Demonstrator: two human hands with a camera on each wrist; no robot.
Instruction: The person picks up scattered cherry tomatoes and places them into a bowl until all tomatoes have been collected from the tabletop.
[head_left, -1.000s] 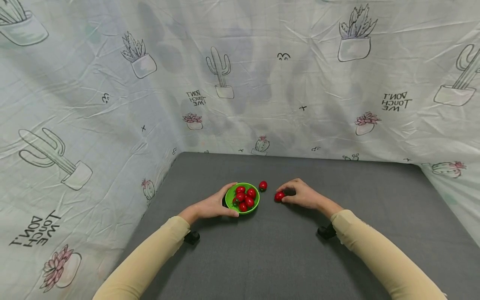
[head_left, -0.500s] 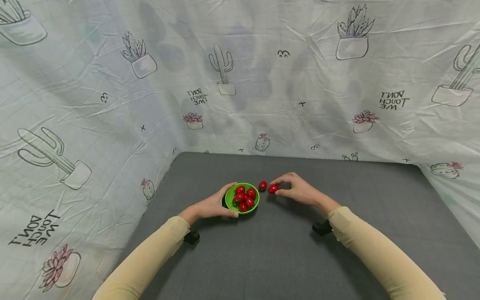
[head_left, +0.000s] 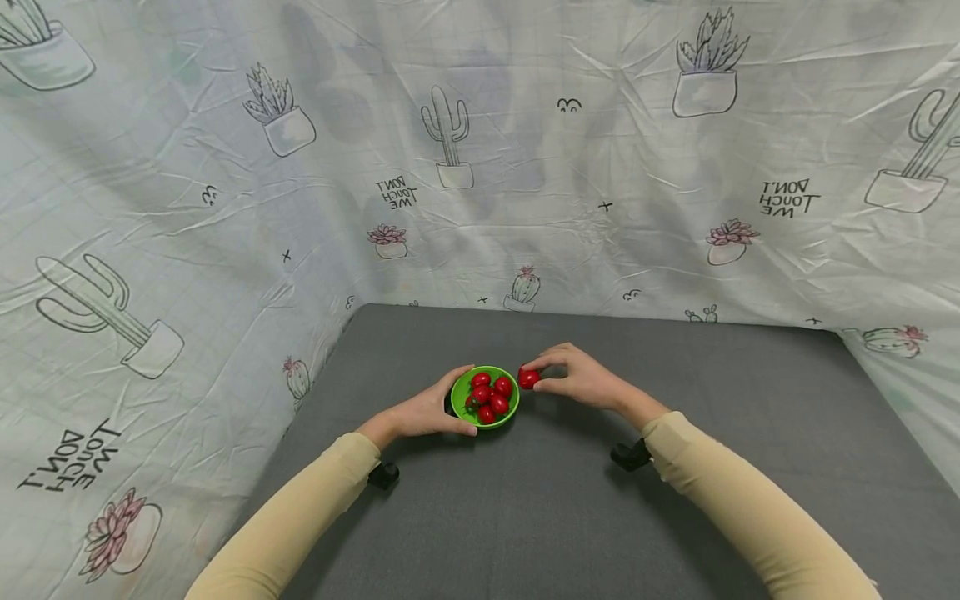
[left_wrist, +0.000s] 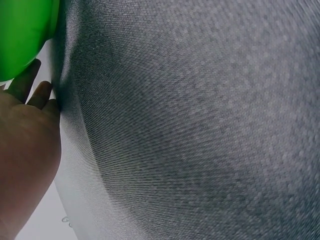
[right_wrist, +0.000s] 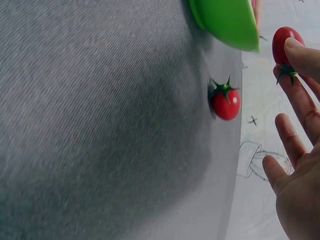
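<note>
A green bowl [head_left: 460, 408] with several red cherry tomatoes [head_left: 481, 395] in it stands on the grey table. My left hand [head_left: 427, 412] grips the bowl from its left side, thumb at the near rim and fingers round the far side. Just right of the rim, my right hand [head_left: 581, 379] pinches another cherry tomato [right_wrist: 285, 45] between thumb and fingertips, its green stalk end downward in the right wrist view. That tomato is held above the table. A loose cherry tomato [right_wrist: 226, 104] lies on the table beside the bowl, mostly hidden behind the held one in the head view.
The grey table [head_left: 540, 517] reaches back to a pale curtain [head_left: 510, 208] printed with cactus drawings, which also closes off the left side. Black wrist straps [head_left: 630, 456] sit under both sleeves.
My right hand has lifted a cherry tomato off the table and carried it left towards the bowl, over the loose tomato. My left hand has stayed on the bowl.
</note>
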